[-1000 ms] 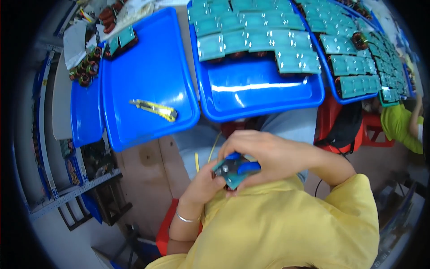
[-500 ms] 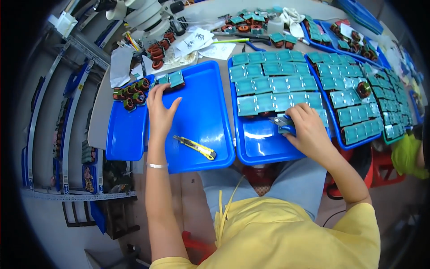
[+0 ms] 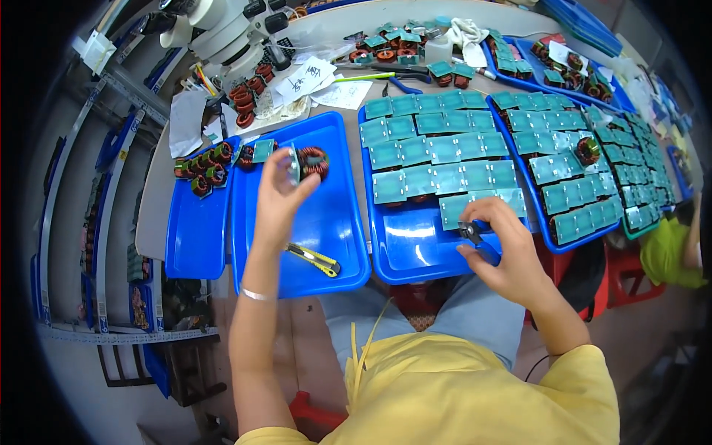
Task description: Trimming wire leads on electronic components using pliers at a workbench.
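Note:
Over the middle blue tray (image 3: 348, 200), my left hand (image 3: 280, 196) grips a toroidal coil on a green board (image 3: 313, 161), its copper winding facing right and the board edge-on between my fingers. My right hand (image 3: 512, 256) is closed around small wire cutters (image 3: 475, 236) with dark jaws and blue handles. The cutters are above the near part of the right blue tray (image 3: 400, 274), beside the nearest row of green boards (image 3: 482, 208). A yellow utility knife (image 3: 314, 259) lies in the middle tray. Another green board (image 3: 263, 150) is at that tray's far left corner.
Several bare coils (image 3: 204, 169) sit in a narrow blue tray (image 3: 194, 245) on the left. More board-filled trays (image 3: 575, 200) stand to the right, one with a loose coil (image 3: 587, 150) on top. Behind are papers (image 3: 305, 80), pliers (image 3: 406, 73) and a microscope (image 3: 222, 33).
My left hand has picked up a coil with its board from the middle tray's far side and turned it sideways. The cutters in my right hand have swung, their jaws now pointing away from me.

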`<move>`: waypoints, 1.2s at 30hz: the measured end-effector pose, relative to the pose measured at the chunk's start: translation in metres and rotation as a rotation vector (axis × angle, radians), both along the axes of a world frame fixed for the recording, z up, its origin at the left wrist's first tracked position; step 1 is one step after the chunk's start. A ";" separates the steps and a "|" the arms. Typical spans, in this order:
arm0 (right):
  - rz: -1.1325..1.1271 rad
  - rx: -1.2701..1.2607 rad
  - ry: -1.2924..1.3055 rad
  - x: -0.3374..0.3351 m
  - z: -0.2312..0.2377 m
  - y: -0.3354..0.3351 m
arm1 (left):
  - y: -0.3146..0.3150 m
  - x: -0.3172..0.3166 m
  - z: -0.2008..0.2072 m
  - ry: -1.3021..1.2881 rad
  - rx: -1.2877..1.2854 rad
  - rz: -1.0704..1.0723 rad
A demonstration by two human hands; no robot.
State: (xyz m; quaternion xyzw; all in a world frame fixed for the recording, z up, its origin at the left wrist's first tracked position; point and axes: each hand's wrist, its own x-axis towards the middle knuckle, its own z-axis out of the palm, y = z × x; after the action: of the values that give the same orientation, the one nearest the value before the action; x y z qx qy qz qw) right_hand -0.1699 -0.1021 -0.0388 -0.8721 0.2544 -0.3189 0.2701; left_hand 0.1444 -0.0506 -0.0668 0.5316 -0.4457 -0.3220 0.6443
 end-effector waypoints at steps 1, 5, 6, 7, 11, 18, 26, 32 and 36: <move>0.053 0.088 -0.065 0.001 0.002 0.002 | 0.016 -0.021 0.005 0.315 0.006 -0.110; 0.169 0.374 -0.261 0.009 0.002 0.014 | 0.065 -0.093 0.029 0.458 -0.015 -0.279; 0.166 0.386 -0.255 0.011 0.002 0.017 | 0.074 -0.102 0.028 0.438 -0.060 -0.333; 0.235 0.441 -0.284 0.013 0.006 0.020 | 0.082 -0.110 0.027 0.448 -0.051 -0.331; 0.347 0.623 -0.329 0.016 0.016 0.031 | 0.107 -0.133 0.029 0.655 0.039 -0.362; 0.476 0.939 -0.359 0.018 0.020 0.037 | 0.127 -0.146 0.025 0.766 0.054 -0.499; 0.631 0.881 -0.405 0.020 0.017 0.042 | 0.130 -0.153 0.017 0.979 -0.014 -0.520; 0.541 0.773 -0.439 0.021 0.019 0.050 | 0.132 -0.164 0.024 0.643 0.108 -0.241; 0.414 0.480 -0.399 0.023 0.021 0.051 | 0.134 -0.160 0.018 0.614 -0.026 -0.317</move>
State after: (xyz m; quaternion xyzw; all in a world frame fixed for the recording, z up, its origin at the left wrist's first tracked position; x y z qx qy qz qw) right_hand -0.1465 -0.0508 -0.0182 -0.7378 0.0827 -0.3523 0.5698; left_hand -0.0151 0.0836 -0.0487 0.3256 -0.3121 -0.5575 0.6970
